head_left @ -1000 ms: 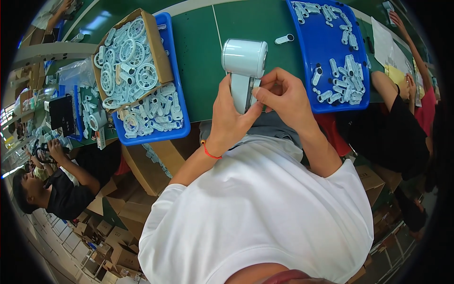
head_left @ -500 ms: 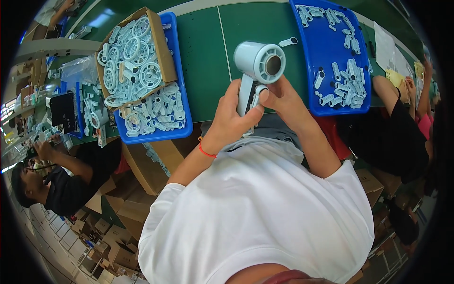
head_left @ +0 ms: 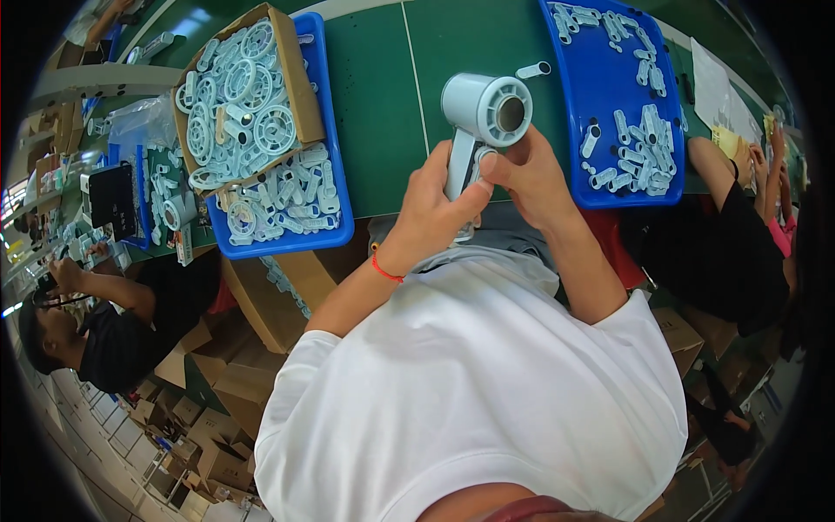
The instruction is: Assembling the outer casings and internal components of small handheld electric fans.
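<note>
A pale blue handheld fan (head_left: 485,109), shaped like a hair dryer with a round ribbed end and dark centre, is held up over the near edge of the green table. My left hand (head_left: 432,202) is closed around its handle (head_left: 460,165) from the left, thumb across the lower part. At the handle's right side my right hand (head_left: 532,178) is closed, its thumb pressing a small pale piece (head_left: 484,155) against the handle. Fingers cover most of that piece. Beyond the fan, a small pale oblong part (head_left: 533,70) with a dark end lies on the table.
To the left, a blue tray (head_left: 346,200) bears loose pale parts and a cardboard box (head_left: 306,96) of ring-shaped parts. Another blue tray (head_left: 578,96) with small oblong parts stands right. Co-workers sit on both sides; one person's arm (head_left: 715,170) rests near the right tray. Cartons (head_left: 235,383) stand lower left.
The fan and both hands have shifted slightly right in the picture, and the view itself has moved a little. Both hands keep their hold at the handle.
</note>
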Demonstrator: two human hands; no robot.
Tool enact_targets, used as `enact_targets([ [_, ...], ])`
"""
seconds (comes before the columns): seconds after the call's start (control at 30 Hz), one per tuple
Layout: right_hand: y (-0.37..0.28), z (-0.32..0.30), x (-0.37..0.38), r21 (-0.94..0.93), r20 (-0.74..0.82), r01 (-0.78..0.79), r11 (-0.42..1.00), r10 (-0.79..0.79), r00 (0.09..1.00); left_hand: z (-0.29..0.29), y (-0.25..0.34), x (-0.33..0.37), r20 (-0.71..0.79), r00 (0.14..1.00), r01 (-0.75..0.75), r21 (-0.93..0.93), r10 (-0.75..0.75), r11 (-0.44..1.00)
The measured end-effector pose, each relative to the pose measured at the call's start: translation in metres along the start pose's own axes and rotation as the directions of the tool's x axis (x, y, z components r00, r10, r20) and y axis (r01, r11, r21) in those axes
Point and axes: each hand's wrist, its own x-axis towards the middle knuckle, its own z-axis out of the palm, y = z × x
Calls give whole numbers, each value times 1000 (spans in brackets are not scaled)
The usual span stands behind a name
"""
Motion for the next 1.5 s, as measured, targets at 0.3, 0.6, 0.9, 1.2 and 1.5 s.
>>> enact_targets([
  [0.3,7,5,0,-455,114,7,890,50,992,-1,-20,8,-38,973,-211,250,228,945],
  [0.6,36,-10,27,-784,256,495,374,-531,808,-36,-57,13,-274,774,-348,570,571,744],
  [0.9,27,-2,30,-830,269,419,369,-394,879,-22,-52,-17,151,528,-694,644,836,322],
  [1.2,5,-30,7,-936,343,351,16,-176,923,-15,-11,15,224,786,-290,957,576,23],
  [1.5,23,-36,2,-893,359,426,148,-339,870,-22,-14,32,364,755,-371,923,545,-102],
])
